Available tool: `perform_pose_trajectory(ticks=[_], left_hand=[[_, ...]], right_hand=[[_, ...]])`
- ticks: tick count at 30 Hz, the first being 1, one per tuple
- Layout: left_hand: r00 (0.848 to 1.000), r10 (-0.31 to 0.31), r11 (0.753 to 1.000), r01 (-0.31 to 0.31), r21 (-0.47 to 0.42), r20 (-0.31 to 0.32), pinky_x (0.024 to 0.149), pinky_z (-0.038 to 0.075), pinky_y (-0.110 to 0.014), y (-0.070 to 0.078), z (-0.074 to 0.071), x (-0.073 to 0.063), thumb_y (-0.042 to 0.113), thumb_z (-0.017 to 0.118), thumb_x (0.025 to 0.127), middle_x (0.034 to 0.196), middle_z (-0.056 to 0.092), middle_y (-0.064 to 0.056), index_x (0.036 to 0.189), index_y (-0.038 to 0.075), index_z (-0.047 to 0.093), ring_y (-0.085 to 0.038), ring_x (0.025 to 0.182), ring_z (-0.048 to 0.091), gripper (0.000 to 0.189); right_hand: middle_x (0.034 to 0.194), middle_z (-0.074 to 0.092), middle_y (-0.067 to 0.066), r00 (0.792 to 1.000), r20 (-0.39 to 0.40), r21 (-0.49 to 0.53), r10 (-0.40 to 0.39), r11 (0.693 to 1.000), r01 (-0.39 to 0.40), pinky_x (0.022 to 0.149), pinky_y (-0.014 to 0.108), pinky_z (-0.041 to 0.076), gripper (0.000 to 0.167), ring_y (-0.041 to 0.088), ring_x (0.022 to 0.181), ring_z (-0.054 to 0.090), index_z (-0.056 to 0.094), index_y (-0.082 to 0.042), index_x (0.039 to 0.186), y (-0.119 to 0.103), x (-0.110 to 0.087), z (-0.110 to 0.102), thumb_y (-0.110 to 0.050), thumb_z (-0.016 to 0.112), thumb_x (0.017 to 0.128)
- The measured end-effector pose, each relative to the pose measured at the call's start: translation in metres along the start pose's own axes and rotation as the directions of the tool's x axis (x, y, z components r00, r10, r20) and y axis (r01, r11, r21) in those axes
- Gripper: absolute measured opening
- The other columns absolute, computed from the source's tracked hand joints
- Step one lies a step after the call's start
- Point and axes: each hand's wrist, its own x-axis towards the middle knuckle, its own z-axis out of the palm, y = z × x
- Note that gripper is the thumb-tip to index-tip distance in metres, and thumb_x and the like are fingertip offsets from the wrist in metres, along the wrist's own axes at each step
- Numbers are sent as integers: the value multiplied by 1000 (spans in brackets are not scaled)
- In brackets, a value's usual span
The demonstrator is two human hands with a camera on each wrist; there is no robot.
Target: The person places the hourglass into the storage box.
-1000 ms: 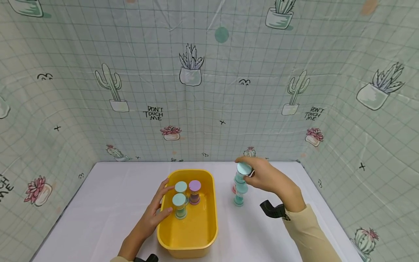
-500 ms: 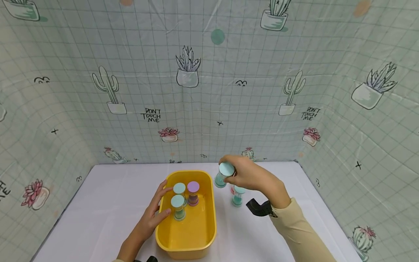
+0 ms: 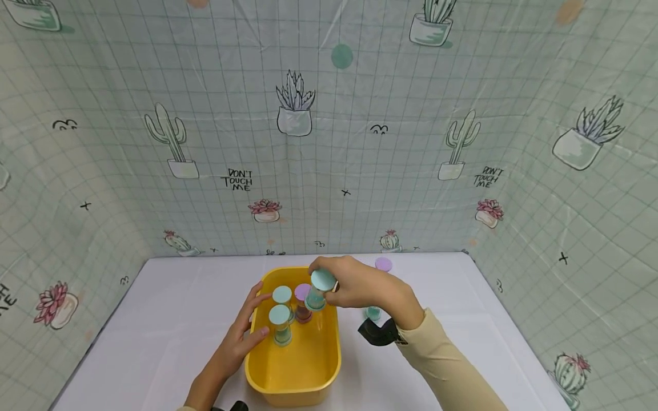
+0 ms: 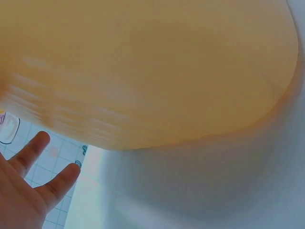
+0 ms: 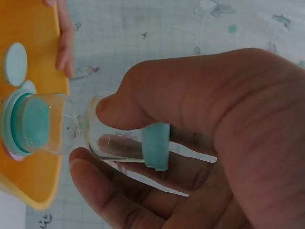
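Note:
My right hand (image 3: 357, 282) holds a teal-capped sand timer (image 3: 317, 292) over the yellow bin (image 3: 295, 371). In the right wrist view, thumb and fingers grip the glass of this tilted timer (image 5: 45, 124) around its upper bulb. My left hand (image 3: 240, 331) rests at the bin's left rim with the thumb and a finger reaching over it. Two of its fingers (image 4: 59, 183) stretch out straight beside the bin wall (image 4: 167, 86) in the left wrist view. Inside the bin stand two pale teal-capped timers, the nearer timer (image 3: 280, 326) and the farther timer (image 3: 282, 295), and a purple-capped timer (image 3: 302, 292).
On the white table (image 3: 180, 319), to the right of the bin, a teal timer (image 3: 373, 313) stands partly behind my right forearm. Behind that arm shows a purple timer cap (image 3: 383, 264). A cactus-print cloth (image 3: 308, 171) hangs around the back and sides.
My right hand has lifted the teal-capped timer off the lower teal timer and carried it left over the bin. My left hand stays at the rim.

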Motion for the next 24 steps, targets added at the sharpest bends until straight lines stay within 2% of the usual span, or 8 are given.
perform_pose_trajectory(ticks=[3,8,16,24], left_hand=[[1000,3,1000,-3,-1,-4,96,27,-89,-1,0,0,14,49,100,174,7,-15,154,10,39,-58,153,11,55],[1000,-8,1000,7,-1,-7,96,29,-88,-1,1,1,15,50,100,174,7,-15,154,9,39,-58,152,11,55],[1000,3,1000,-3,-6,-10,96,27,-90,-2,1,1,15,50,100,174,8,-14,154,8,39,-58,153,11,55],[1000,1,1000,-1,-14,-11,97,26,-89,-2,0,0,14,50,100,174,7,-13,154,22,40,-57,153,11,55]], right_hand=[[110,70,2,999,44,-20,21,1000,-21,83,23,56,36,12,89,63,63,-7,123,0,8,11,-2,70,89],[107,71,1,992,106,-48,73,996,-69,83,24,56,33,11,89,63,65,-9,119,6,19,28,-4,76,88],[117,70,2,984,146,-79,99,993,-88,91,27,55,41,14,101,63,66,-7,124,14,30,47,-4,81,85],[111,70,-1,976,174,-117,132,987,-113,88,25,55,39,11,97,62,68,-13,119,17,38,57,-10,85,84]])
